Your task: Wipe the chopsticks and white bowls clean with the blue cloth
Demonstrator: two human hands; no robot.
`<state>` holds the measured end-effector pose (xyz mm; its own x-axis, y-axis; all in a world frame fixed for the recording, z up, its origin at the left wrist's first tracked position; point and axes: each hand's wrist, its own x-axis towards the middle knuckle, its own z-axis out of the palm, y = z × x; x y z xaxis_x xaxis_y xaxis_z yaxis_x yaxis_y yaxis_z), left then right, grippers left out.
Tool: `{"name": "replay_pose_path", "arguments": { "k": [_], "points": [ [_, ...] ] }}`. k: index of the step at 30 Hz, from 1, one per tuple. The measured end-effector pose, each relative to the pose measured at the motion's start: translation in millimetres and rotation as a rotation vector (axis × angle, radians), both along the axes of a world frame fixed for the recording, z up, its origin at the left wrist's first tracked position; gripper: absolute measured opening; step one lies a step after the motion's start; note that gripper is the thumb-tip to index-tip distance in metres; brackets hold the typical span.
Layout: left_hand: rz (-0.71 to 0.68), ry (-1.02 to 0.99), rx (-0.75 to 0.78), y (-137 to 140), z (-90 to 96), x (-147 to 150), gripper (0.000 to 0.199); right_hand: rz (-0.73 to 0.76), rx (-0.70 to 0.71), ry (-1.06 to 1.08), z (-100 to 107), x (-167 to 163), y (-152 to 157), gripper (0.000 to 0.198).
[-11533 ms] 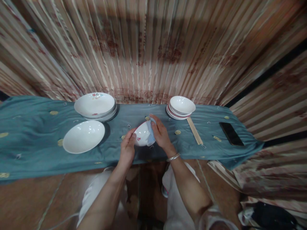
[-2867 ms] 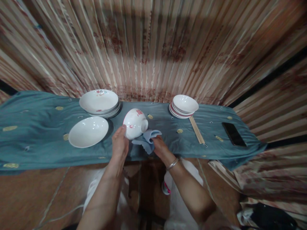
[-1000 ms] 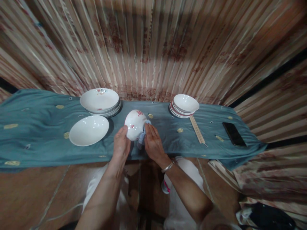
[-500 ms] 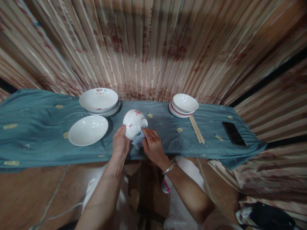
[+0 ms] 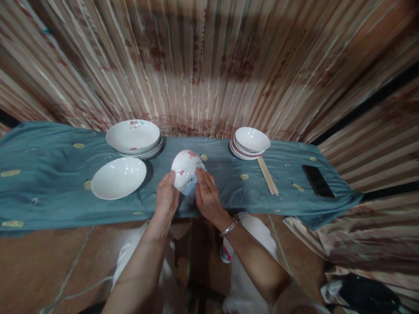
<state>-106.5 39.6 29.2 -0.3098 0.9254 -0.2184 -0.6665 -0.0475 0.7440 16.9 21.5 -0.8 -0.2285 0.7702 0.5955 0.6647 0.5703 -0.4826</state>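
A white bowl (image 5: 183, 166) with red characters is held tilted on its side above the table, its outside facing up toward me. My left hand (image 5: 166, 194) grips its rim at the left, thumb on the outer wall. In my right hand (image 5: 208, 194) is a light blue cloth (image 5: 190, 186), pressed against the bowl's base and lower right side. The fingers of that hand hide part of the cloth and the bowl's foot.
A stack of plates (image 5: 134, 136) stands at the back left, with a single white dish (image 5: 119, 178) before it. Stacked bowls (image 5: 252, 140), chopsticks (image 5: 267, 175) and a black phone (image 5: 317, 181) lie to the right on the teal tablecloth (image 5: 225, 196). A curtain (image 5: 203, 65) hangs behind.
The bowl has turned slightly and shifted a little right. My right hand and the cloth have moved up over the bowl's base, covering its foot.
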Motion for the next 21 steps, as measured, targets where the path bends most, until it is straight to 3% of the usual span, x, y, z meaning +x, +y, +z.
{"name": "replay_pose_path", "arguments": {
  "k": [12,21],
  "points": [
    [0.006,-0.017,0.01,0.9,-2.5,0.7,0.036,-0.057,-0.056,-0.029,-0.9,4.5,6.9,0.047],
    [0.047,-0.036,0.013,3.6,-3.7,-1.2,0.033,-0.013,-0.011,-0.039,-2.4,5.4,3.0,0.041]
  ]
}}
